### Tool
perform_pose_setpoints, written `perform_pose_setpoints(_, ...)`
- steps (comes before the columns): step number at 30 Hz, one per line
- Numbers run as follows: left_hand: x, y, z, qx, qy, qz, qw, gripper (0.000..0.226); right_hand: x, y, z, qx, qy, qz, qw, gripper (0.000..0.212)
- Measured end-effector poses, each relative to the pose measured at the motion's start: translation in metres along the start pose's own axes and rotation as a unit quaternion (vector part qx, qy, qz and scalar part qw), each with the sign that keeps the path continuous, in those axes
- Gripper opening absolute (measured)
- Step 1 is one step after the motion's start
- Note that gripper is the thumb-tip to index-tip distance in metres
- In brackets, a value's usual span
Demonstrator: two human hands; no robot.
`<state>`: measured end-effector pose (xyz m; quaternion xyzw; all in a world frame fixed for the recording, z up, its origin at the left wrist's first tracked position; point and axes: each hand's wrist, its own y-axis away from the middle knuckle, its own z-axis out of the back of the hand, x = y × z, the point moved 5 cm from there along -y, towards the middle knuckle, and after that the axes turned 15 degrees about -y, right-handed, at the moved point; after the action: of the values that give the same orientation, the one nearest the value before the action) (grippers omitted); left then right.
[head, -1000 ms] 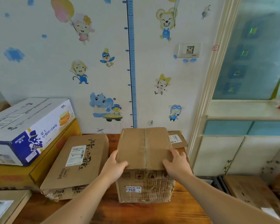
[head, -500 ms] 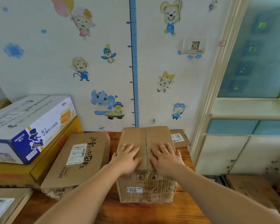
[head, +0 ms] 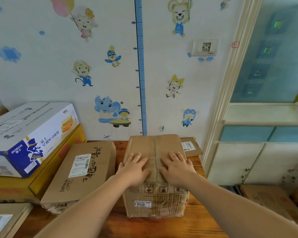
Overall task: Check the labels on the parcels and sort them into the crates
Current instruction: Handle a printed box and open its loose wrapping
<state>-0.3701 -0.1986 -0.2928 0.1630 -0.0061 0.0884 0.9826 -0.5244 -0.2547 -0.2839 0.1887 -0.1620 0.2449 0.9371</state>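
A taped brown cardboard parcel (head: 155,200) stands upright in the middle of the wooden table (head: 144,227), a small white "1060" sticker on its front face. My left hand (head: 134,169) lies flat on the left half of its top, fingers straight and spread. My right hand (head: 176,168) lies flat on the right half, on the other side of the tape seam. To the left lies a flat brown "Jahwa" parcel (head: 86,170) with a white shipping label facing up.
A white and blue carton (head: 24,134) sits on a yellow box (head: 46,172) at the left. A small labelled parcel (head: 190,146) lies behind the middle one. Another labelled box (head: 5,219) is at the bottom left. Cardboard boxes (head: 268,200) lie on the floor at right, below white cabinets.
Both hands left the parcel's near top corners and moved inward onto its top, where they now lie flat. The parcel has not moved.
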Motion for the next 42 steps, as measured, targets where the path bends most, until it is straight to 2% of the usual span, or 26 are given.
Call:
perform_pose_setpoints(15,0.001,-0.005,-0.011,0.015,0.005,0.009,1.000,0.065,-0.004,0.000,-0.005,0.000,-0.002,-0.007,1.000,0.060)
perform_pose_setpoints(18,0.007,-0.003,-0.007,-0.014,0.053,0.022,0.998,0.070,-0.011,0.003,0.004,-0.051,-0.092,-0.006,0.994,0.069)
perform_pose_setpoints(21,0.014,-0.002,-0.008,-0.012,0.115,0.065,0.991,0.078,-0.031,0.001,0.009,-0.104,-0.215,-0.075,0.968,0.083)
perform_pose_setpoints(24,0.017,-0.003,-0.013,-0.008,0.157,0.083,0.984,0.086,-0.040,0.000,0.004,-0.091,-0.300,-0.123,0.941,0.087)
perform_pose_setpoints(28,0.018,-0.005,-0.016,-0.034,0.177,0.083,0.980,0.089,-0.038,0.003,0.008,-0.100,-0.296,-0.104,0.944,0.083)
perform_pose_setpoints(42,0.011,-0.007,-0.026,-0.014,0.260,0.066,0.963,0.090,-0.020,0.020,0.038,-0.157,-0.249,-0.060,0.954,0.068)
